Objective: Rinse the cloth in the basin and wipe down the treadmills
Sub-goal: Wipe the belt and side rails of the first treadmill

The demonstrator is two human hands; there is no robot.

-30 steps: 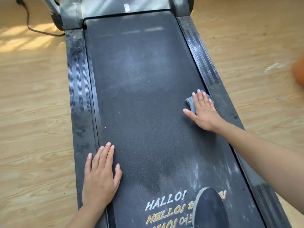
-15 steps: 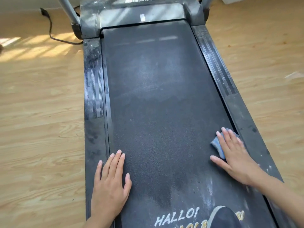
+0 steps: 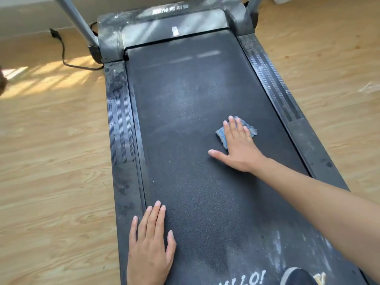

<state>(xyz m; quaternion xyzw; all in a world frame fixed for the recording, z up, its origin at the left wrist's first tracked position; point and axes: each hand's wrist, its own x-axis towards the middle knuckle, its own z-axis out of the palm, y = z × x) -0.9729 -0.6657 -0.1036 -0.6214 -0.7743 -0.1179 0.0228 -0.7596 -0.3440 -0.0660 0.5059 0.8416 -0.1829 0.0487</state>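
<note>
bright sunlight from left, slightly soft

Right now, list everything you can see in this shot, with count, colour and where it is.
treadmill belt: one, black, centre
side rails: two, black, flanking the belt
motor cover: one, grey, belt's far end
uprights: two, grey, far corners
cable: one, black, floor, far left
floor: one, light wood, both sides
cloth: one, blue, on belt, right of centre
shoe: one, dark, belt's near right corner
left hand: one, flat on belt's near left edge
right hand: one, fingers straight, pressing the cloth
</note>
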